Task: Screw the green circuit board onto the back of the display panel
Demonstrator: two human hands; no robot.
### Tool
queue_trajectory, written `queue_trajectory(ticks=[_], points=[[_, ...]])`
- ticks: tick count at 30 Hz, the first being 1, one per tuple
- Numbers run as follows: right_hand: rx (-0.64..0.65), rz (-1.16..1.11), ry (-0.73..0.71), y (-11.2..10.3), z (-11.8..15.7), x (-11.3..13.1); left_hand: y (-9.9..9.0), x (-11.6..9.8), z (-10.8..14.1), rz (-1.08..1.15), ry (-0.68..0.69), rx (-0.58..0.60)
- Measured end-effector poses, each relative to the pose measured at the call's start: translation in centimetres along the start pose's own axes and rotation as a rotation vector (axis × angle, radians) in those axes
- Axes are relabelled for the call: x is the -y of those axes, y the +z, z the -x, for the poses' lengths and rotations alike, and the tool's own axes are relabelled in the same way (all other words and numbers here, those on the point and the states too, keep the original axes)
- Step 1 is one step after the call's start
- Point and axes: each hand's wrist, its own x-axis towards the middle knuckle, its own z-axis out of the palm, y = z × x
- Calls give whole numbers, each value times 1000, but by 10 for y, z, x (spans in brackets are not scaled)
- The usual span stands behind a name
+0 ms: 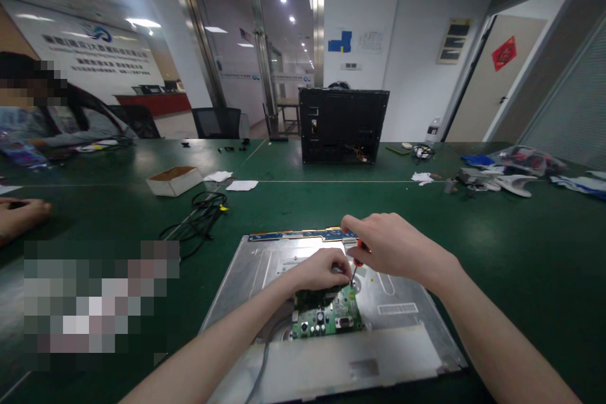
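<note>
A metal display panel [402, 293] lies on the green table, with a green circuit board [326, 315] on its middle and a blue strip board [293, 235] along its far edge. My right hand [391, 243] grips a red-handled screwdriver [360, 254], its shaft slanting down to the green board's upper right corner. Beside that tip my left hand [324, 270] has its fingers closed together over the board's far edge; what they hold, if anything, is hidden. A grey cable [264, 363] runs from the board toward the near edge.
A black monitor housing [343, 126] stands at the back. Black cables [201, 214] and an open box [174, 182] are left of the panel. Plastic bags and loose parts [478, 180] lie far right. Another person's hand [23, 218] rests at far left.
</note>
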Motion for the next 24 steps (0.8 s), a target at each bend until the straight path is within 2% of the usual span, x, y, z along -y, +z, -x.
queue_trajectory(ticks=[3,13,18,24], points=[[15,-3,11,0,-1,0,0,0,0,-4,-2,-1],[0,-94,-108,1,7,0,1,2,0,6,15,-27],[14,-99,-93,1,5,0,0,-1,1,14,19,-30],[17,11,30,1,-1,-1,0,-4,2,21,13,-32]])
